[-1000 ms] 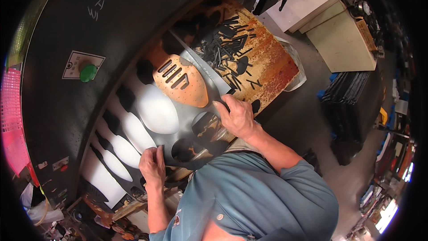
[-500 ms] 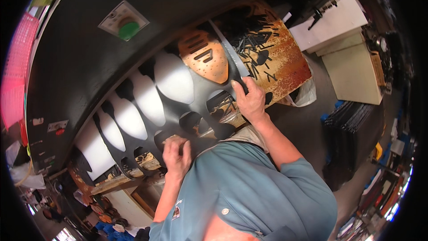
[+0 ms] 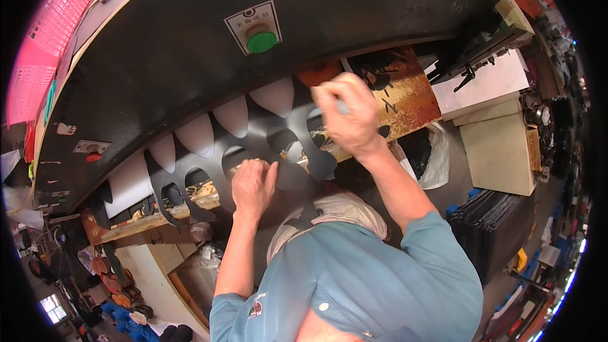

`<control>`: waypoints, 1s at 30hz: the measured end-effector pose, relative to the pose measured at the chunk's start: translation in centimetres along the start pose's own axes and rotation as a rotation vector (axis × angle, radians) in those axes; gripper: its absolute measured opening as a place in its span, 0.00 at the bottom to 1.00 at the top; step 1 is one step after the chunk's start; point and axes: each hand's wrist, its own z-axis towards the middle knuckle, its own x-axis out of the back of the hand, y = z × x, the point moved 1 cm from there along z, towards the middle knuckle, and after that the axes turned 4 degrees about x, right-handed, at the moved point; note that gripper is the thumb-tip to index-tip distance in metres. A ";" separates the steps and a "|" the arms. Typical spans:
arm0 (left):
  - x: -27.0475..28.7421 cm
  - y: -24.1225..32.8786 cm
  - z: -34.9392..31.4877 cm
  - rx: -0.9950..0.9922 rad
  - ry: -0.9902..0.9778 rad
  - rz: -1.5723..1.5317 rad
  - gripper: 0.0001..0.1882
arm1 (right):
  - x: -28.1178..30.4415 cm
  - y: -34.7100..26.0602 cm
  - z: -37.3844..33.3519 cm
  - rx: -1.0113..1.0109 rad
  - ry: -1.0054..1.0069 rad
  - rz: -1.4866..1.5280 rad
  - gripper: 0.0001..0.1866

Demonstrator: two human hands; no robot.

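Observation:
A black sheet (image 3: 256, 132) with large cut-out holes lies along the bench, and white surface shows through its farther openings. My left hand (image 3: 252, 183) is at its near edge, fingers curled over the rim of a hole. My right hand (image 3: 348, 114), blurred, is curled above the sheet's right end. Something pale shows at its fingers, too smeared to name. Just beyond that hand, a copper-orange plate (image 3: 320, 73) is mostly hidden by the hand and the machine's black beam (image 3: 190, 44). A thin silver strip (image 3: 345, 65) runs beside the plate.
On the beam sits a green push button (image 3: 261, 42); a red one (image 3: 94, 156) is farther left. A rusty board (image 3: 415, 88) with black scraps lies right of the sheet. Also on the right are a cream cabinet (image 3: 497, 152) and a black stack (image 3: 494, 231). A pink basket (image 3: 57, 19) stands far left.
My right hand has lifted from the sheet's right edge and moved toward the beam. My left hand stays on the sheet. The beam now covers more of the orange plate, and the view has shifted.

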 end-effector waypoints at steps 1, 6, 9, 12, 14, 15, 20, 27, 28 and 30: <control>0.0 0.1 -0.1 0.015 0.009 0.006 0.15 | -1.3 -1.3 1.2 0.089 -0.036 0.071 0.06; 0.0 1.0 -0.2 0.101 0.041 0.002 0.14 | -6.2 -4.2 3.2 0.277 -0.075 -0.103 0.04; 0.0 1.5 0.0 0.135 0.053 -0.036 0.14 | -3.8 -3.3 -1.1 0.178 -0.145 -0.023 0.03; 0.0 1.8 0.2 0.154 0.049 -0.042 0.14 | -0.7 -2.0 -6.5 0.021 -0.133 -0.110 0.02; 0.0 1.8 0.3 0.149 0.050 -0.036 0.15 | -0.3 -1.4 -8.9 -0.043 -0.179 -0.158 0.03; 0.0 1.8 0.3 0.156 0.043 -0.040 0.14 | -0.1 -1.5 -9.9 -0.018 -0.211 -0.180 0.04; 0.0 1.9 0.5 0.227 0.016 -0.040 0.15 | -0.8 -1.0 -11.2 -0.078 -0.241 -0.156 0.05; -0.4 2.1 0.9 0.254 -0.018 -0.021 0.16 | -0.5 -0.5 -11.4 -0.109 -0.244 -0.197 0.07; -0.4 2.2 1.0 0.261 -0.020 -0.029 0.16 | -0.4 -0.5 -11.5 -0.116 -0.246 -0.196 0.07; -0.4 2.3 1.0 0.304 -0.044 -0.050 0.17 | -0.4 -0.4 -11.6 -0.146 -0.256 -0.207 0.07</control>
